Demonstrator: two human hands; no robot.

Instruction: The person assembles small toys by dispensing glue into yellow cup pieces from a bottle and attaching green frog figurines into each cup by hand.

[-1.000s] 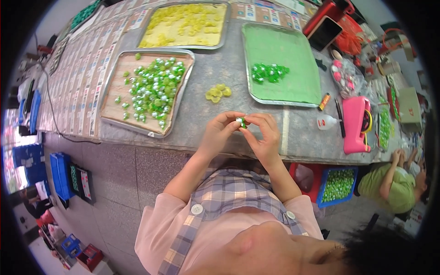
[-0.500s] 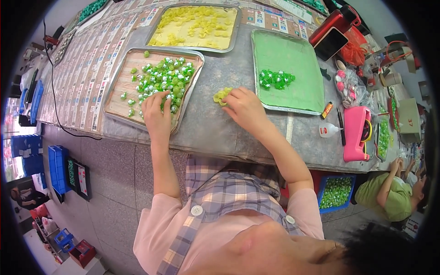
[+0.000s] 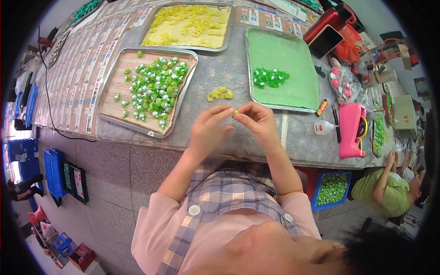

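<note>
Over the table's near edge my two hands meet. My right hand (image 3: 260, 124) pinches a small yellow plastic piece (image 3: 235, 113) between thumb and fingertips. My left hand (image 3: 208, 132) comes up to it from the left, its fingers smeared by motion; whether it holds anything is hidden. Just beyond the hands lies a little pile of yellow petal-like pieces (image 3: 220, 93). Left of them, a paper-lined metal tray (image 3: 110, 98) holds many small green-and-white pieces (image 3: 158, 87). To the right, a green-lined tray (image 3: 286, 52) carries a cluster of bright green pieces (image 3: 270, 77).
A tray of loose yellow pieces (image 3: 183, 26) sits at the back. On the right are a white squeeze bottle (image 3: 323, 127), a pink tape dispenser (image 3: 350, 133), a phone (image 3: 326, 41) and a plastic bag (image 3: 346, 87). A blue crate (image 3: 333, 207) stands below; a co-worker (image 3: 389, 192) sits at right.
My left hand has left the green-and-white pieces and moved right and nearer to me. My right hand has drawn back from the yellow pile with a piece. The view has shifted slightly.
</note>
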